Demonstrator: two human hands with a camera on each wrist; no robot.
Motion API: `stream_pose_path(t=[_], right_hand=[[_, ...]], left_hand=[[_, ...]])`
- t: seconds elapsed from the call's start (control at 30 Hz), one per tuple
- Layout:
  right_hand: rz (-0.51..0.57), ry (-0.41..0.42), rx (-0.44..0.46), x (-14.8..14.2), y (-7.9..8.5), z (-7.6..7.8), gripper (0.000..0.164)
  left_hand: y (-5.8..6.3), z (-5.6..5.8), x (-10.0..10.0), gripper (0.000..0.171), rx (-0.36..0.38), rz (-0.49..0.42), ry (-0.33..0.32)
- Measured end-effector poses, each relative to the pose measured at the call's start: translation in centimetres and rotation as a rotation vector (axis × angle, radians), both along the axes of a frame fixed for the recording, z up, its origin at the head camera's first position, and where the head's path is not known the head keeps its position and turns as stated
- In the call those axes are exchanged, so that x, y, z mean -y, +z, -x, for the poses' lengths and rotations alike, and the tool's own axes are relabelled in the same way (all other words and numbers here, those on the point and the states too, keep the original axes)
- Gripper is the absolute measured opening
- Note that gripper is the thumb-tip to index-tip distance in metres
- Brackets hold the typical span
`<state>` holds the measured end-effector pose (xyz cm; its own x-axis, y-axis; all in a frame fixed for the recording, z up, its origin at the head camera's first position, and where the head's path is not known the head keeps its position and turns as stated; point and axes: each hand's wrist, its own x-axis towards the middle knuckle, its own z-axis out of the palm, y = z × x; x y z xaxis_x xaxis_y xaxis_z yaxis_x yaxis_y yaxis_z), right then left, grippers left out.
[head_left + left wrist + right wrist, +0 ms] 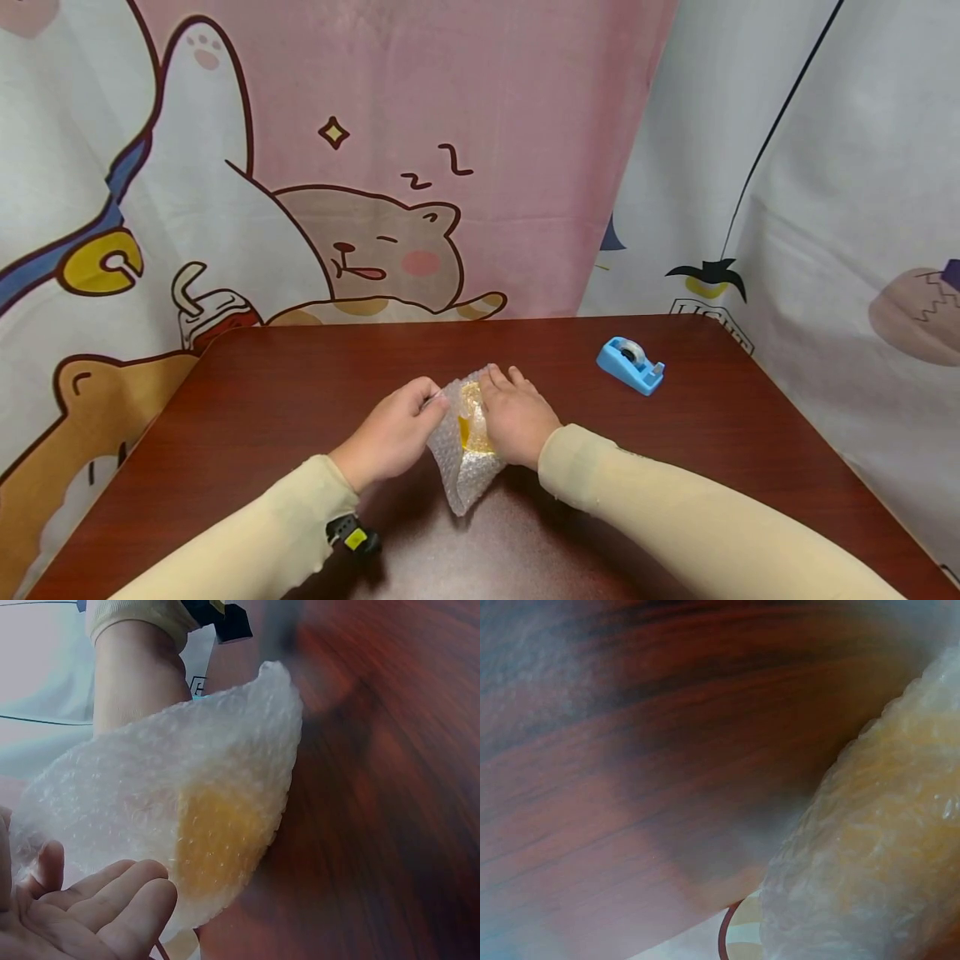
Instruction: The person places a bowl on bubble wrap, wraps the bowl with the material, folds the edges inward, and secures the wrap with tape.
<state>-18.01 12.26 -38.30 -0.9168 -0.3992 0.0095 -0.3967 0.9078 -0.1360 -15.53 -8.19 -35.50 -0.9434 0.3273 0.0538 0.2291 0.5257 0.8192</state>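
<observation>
Head view: L hand [396, 432] pinching bubble wrap [450, 450] at left, w/ yellow item [474, 415] inside; R hand [520, 417], fingers straight, against right side; tape dispenser [627, 367] far right.

Reddish-brown table [300, 367], pale glare [517, 550] at front; pink, white cartoon-printed cloth [525, 125] behind.

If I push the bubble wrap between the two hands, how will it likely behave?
The bubble wrap would probably flex, since it visibly curves and folds. Its bubbled surface suggests lightness, though the yellow item showing through may add weight.
</observation>
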Motion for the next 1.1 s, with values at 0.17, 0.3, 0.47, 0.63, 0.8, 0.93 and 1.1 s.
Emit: stream_pose_path(t=[0.17, 0.3, 0.47, 0.63, 0.8, 0.93, 1.1], right_hand=[[-0.009, 0.008, -0.002, 0.0, 0.1, 0.0, 0.052], [-0.016, 0.013, 0.002, 0.0, 0.1, 0.0, 0.052], [-0.016, 0.017, 0.004, 0.0, 0.1, 0.1, 0.053], [-0.013, 0.026, -0.005, -0.1, 0.2, 0.1, 0.051], [-0.007, 0.019, 0.007, -0.1, 0.3, 0.1, 0.052], [-0.056, 0.049, 0.005, -0.1, 0.3, 0.1, 0.048], [-0.100, 0.072, 0.005, -0.1, 0.5, 0.0, 0.049]], left_hand=[[-0.1, 0.0, -0.1, 0.018, 0.012, -0.011, 0.013], [-0.1, 0.0, 0.0, 0.018, 0.029, -0.020, 0.000], [-0.3, -0.1, 0.8, 0.018, 0.061, -0.016, -0.065], [-0.7, 0.0, 2.3, 0.035, 0.091, -0.028, -0.293], [-1.2, -0.1, 2.9, 0.069, 0.056, 0.110, -0.475], [-1.7, -0.5, 2.5, 0.081, -0.063, 0.366, -0.486], [-2.3, -0.7, 1.8, 0.093, -0.160, 0.501, -0.498]])
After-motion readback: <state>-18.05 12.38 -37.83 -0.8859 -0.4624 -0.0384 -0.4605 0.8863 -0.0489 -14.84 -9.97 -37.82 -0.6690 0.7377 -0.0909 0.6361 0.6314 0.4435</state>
